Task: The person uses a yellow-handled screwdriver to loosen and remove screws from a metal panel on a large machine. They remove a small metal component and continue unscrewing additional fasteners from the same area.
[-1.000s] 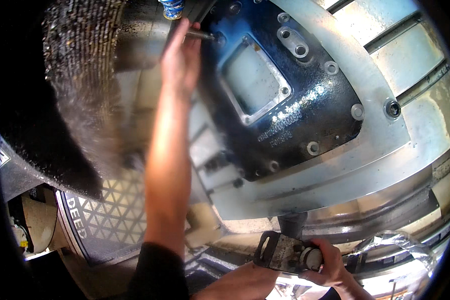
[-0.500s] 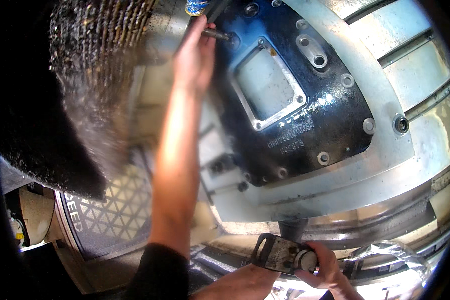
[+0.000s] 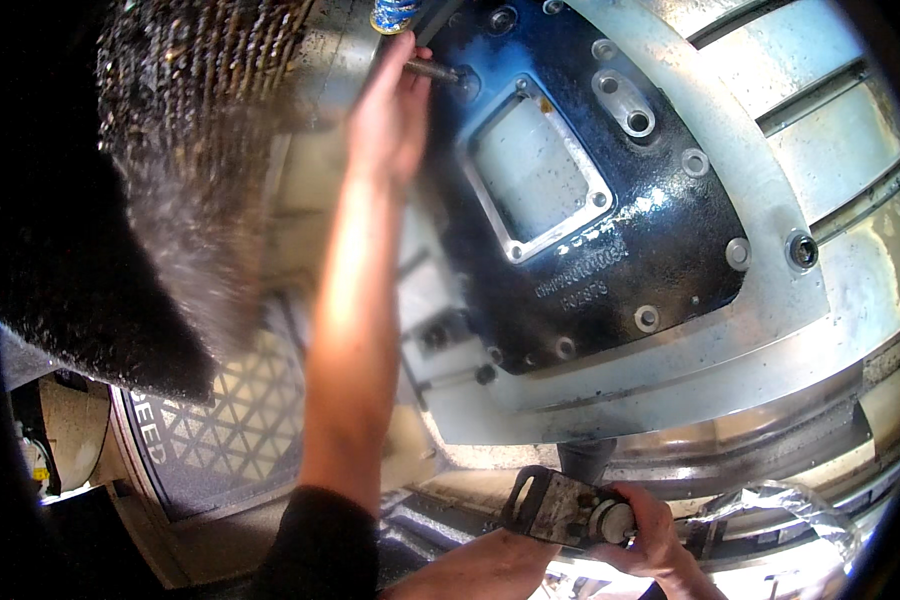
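A grimy handheld control pendant [image 3: 553, 508] with a round handwheel knob is held low in front of me. From its left, my left hand [image 3: 532, 553] grips it underneath, with the fingers hidden behind the box. My right hand [image 3: 652, 540] is closed around the knob end, thumb and fingers on the handwheel [image 3: 610, 522]. A third bare arm, another person's by its position, reaches up on the left from a dark sleeve [image 3: 315, 545]. That person's hand [image 3: 388, 115] is at a dark rod [image 3: 433, 69], whose tip meets a boss on a black cast plate [image 3: 670, 225].
The plate has a square opening [image 3: 535, 170] and several holes, and lies on a curved grey metal base [image 3: 630, 395]. Slotted machine table [image 3: 840, 150] extends to the right. A dark ribbed mass [image 3: 200, 90] stands at upper left. A blue-patterned cylinder [image 3: 395, 14] hangs above the reaching hand.
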